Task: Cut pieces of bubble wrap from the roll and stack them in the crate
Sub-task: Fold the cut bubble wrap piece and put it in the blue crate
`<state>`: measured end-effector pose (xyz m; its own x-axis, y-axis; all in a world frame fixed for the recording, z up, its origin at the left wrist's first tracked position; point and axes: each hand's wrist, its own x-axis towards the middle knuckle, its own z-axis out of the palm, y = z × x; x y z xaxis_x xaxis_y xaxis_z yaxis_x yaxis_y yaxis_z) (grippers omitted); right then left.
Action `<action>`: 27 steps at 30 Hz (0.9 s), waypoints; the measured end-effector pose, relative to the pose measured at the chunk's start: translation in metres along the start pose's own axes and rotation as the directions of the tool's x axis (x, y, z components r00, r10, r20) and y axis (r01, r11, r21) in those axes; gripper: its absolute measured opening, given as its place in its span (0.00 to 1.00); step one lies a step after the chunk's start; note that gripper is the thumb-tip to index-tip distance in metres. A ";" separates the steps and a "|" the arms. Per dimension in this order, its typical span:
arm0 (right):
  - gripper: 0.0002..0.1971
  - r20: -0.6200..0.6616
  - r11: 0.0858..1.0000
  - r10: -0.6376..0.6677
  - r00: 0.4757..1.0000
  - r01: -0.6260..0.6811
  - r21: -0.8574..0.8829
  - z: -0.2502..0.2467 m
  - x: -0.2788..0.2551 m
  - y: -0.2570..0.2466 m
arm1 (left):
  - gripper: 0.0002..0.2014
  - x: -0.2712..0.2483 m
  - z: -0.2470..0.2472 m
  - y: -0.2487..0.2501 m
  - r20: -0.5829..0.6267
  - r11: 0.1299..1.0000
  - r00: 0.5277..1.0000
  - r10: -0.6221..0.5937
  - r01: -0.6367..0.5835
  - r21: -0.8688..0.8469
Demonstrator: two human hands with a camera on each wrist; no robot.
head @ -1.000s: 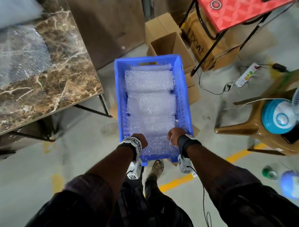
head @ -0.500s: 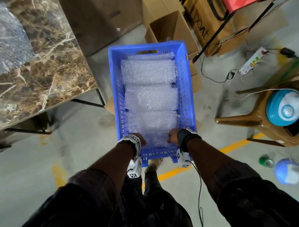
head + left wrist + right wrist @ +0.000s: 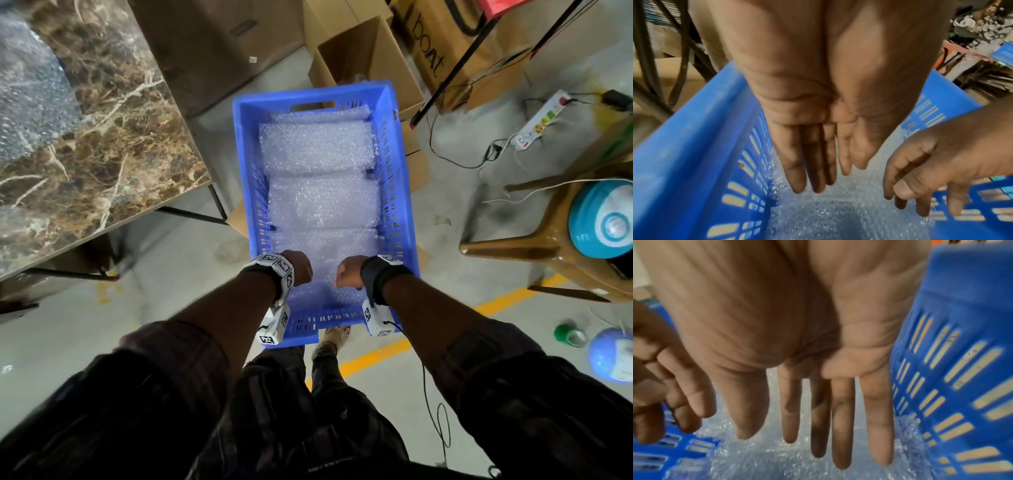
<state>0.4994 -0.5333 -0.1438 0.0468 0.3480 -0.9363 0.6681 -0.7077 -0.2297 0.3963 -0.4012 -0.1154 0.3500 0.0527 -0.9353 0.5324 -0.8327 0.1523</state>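
Bubble wrap pieces (image 3: 322, 202) lie in the blue crate (image 3: 399, 192), stacked in a row running away from the person along the crate's length. Just above the nearest stack, left hand (image 3: 818, 154) and right hand (image 3: 818, 402) hang side by side with fingers straight and empty, equally near.

head cam down, wrist cams close, crate (image 3: 399, 192) shared

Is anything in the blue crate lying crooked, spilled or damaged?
Nothing stands out. The bubble wrap pieces lie flat in a row inside the crate; both the left hand and right hand are above the nearest piece, holding nothing.
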 end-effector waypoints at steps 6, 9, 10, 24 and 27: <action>0.24 0.118 0.998 -0.019 0.993 0.025 -0.052 0.010 0.020 0.000 | 0.17 0.025 0.015 0.007 0.144 0.992 0.987 0.078 -0.092 0.091; 0.24 0.147 0.999 -0.014 0.989 0.020 -0.042 0.011 0.030 0.004 | 0.21 0.043 0.026 0.005 0.131 0.984 0.989 0.071 -0.091 0.151; 0.24 0.155 0.999 -0.015 0.988 0.021 -0.038 0.012 0.033 0.005 | 0.22 0.044 0.027 0.004 0.125 0.982 0.990 0.071 -0.091 0.165; 0.17 0.050 0.986 -0.040 0.998 0.032 0.162 0.017 0.033 0.009 | 0.21 0.058 0.039 -0.003 0.080 0.998 0.995 0.052 -0.053 0.018; 0.12 -0.216 0.959 0.007 0.976 0.055 0.278 0.011 0.025 0.011 | 0.22 0.051 0.029 -0.008 -0.022 0.996 0.998 0.065 -0.066 -0.062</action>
<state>0.4995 -0.5389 -0.1727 0.2110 0.4677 -0.8583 0.4366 -0.8307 -0.3454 0.3873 -0.4078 -0.1742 0.4008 0.0105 -0.9161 0.5545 -0.7988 0.2334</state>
